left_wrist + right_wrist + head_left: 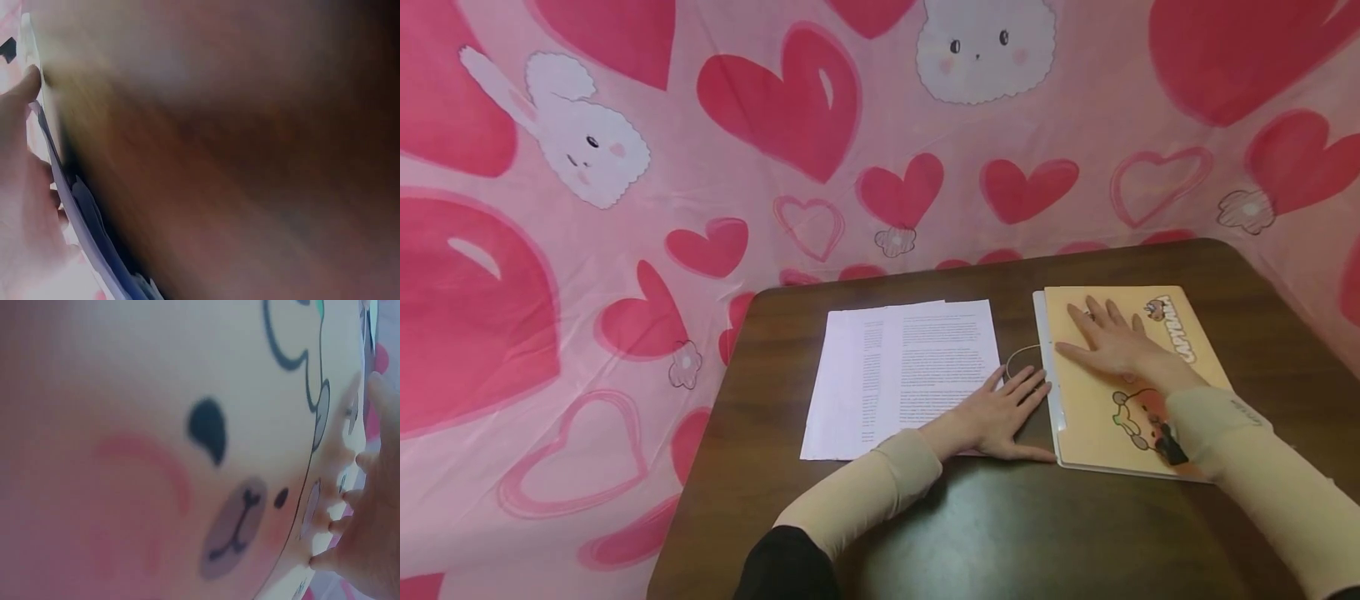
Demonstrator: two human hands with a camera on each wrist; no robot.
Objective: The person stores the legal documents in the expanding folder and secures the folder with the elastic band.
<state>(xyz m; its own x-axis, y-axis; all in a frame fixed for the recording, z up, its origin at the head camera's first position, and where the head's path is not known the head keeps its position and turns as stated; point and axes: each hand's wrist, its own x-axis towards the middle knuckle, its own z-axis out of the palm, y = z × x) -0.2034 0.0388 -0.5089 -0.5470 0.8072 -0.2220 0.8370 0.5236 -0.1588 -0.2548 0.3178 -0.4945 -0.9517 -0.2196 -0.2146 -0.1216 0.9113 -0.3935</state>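
Observation:
A yellow cartoon-printed folder (1093, 421) with white edges lies closed on the right part of the table. My right hand (1108, 343) rests on its cover with the fingers spread; the right wrist view shows the fingertips touching the printed surface. Left of the folder, printed paper sheets (936, 358) lie overlapping. My left hand (996, 418) lies with straight, spread fingers between the sheets and the folder. Its thumb reaches the folder's lower left corner. A thin pale loop (1011, 354) curves out from the folder's left edge, partly behind the left fingers.
The dark wooden table (1000, 533) has rounded far corners. Behind it and to the sides hangs a pink cloth (760, 183) with hearts and rabbits. In the left wrist view, the paper edges (84, 225) look slightly raised and curled.

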